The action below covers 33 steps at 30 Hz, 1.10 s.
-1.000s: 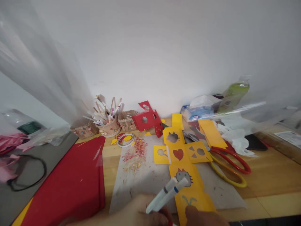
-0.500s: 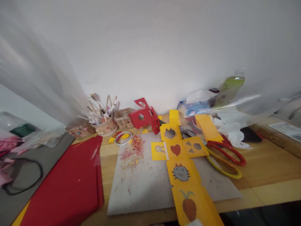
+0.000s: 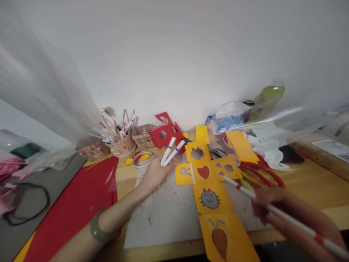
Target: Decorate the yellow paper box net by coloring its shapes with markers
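Note:
My left hand (image 3: pixel 156 171) reaches out over the grey board (image 3: pixel 163 214), closed round two white markers (image 3: pixel 171 150) that point up and away. A green bangle (image 3: pixel 99 228) circles that wrist. My right hand (image 3: pixel 268 205), blurred at the lower right, grips a long white marker with a red band (image 3: pixel 283 217), its tip near the yellow cut-out sheet (image 3: pixel 209 189). That sheet shows a cat, a heart, a face and a carrot.
A pen cup (image 3: pixel 120 140), small decorated boxes and a red paper box (image 3: pixel 166 134) stand by the wall. Red paper (image 3: pixel 79 214) lies left. Red and yellow scissors (image 3: pixel 263 178), tissues, a bottle (image 3: pixel 268 98) and clear plastic sit right.
Both hands had dropped out of view half a second ago. Now the left arm stretches forward with two markers, and the right hand has come in holding a long marker.

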Tool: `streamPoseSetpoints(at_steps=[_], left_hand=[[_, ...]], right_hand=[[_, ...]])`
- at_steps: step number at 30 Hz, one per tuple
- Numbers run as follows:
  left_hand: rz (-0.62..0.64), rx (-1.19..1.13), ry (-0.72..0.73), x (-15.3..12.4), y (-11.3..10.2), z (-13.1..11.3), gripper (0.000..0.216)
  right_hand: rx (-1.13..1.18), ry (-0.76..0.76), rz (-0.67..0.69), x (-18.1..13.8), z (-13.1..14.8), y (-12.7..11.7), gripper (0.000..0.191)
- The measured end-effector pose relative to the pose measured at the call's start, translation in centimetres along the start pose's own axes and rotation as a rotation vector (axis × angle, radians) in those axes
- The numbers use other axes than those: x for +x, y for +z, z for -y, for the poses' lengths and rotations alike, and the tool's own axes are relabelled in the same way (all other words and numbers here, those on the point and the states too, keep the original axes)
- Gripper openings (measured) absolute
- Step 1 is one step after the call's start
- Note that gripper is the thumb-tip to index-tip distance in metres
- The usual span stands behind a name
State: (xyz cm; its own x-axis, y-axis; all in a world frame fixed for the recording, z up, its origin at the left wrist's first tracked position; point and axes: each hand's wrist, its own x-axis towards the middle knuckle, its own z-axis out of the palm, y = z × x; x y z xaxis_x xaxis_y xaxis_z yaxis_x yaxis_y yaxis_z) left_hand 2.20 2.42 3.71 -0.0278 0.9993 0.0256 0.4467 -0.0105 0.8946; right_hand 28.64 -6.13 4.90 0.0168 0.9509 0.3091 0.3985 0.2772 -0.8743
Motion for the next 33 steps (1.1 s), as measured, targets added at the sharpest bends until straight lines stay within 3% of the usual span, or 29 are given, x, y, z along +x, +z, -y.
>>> streamPoseSetpoints(at_steps=[2, 4, 12, 18, 21, 26, 29, 33], left_hand=[[-0.019, 0.011, 0.028, 1.9, 0.6, -0.5, 0.021], [-0.026, 0.027, 0.044, 3.4, 1.2, -0.9, 0.024], [-0.038, 0.133, 0.036, 6.5, 3.6, -1.2, 0.014], [0.072, 0.052, -0.052, 8.0, 5.2, -0.7, 0.018], [0.055, -0.062, -0.032, 7.2, 4.3, -1.2, 0.012], [0.055, -0.171, 0.051, 3.5, 0.5, -1.8, 0.011], [0.042, -0.180, 0.130, 1.3, -1.5, -1.4, 0.006], [-0.034, -0.144, 0.270, -1.1, -2.9, -0.8, 0.007]], right_hand=[[-0.067, 0.033, -0.092, 1.6, -0.8, -0.8, 0.018], [-0.149, 0.027, -0.089, 2.9, -2.0, -1.0, 0.017], [-0.620, -0.282, 0.182, 7.0, -5.1, -1.0, 0.026], [-0.648, -0.303, 0.229, 9.1, -4.9, -0.8, 0.027], [-0.592, -0.373, 0.209, 9.6, -5.0, -1.2, 0.030], [-0.536, -0.469, 0.238, 10.7, -4.8, -1.5, 0.041], [-0.482, -0.452, 0.247, 11.4, -3.6, -0.2, 0.035], [-0.302, -0.451, 0.401, 11.4, -0.6, 2.7, 0.021]])
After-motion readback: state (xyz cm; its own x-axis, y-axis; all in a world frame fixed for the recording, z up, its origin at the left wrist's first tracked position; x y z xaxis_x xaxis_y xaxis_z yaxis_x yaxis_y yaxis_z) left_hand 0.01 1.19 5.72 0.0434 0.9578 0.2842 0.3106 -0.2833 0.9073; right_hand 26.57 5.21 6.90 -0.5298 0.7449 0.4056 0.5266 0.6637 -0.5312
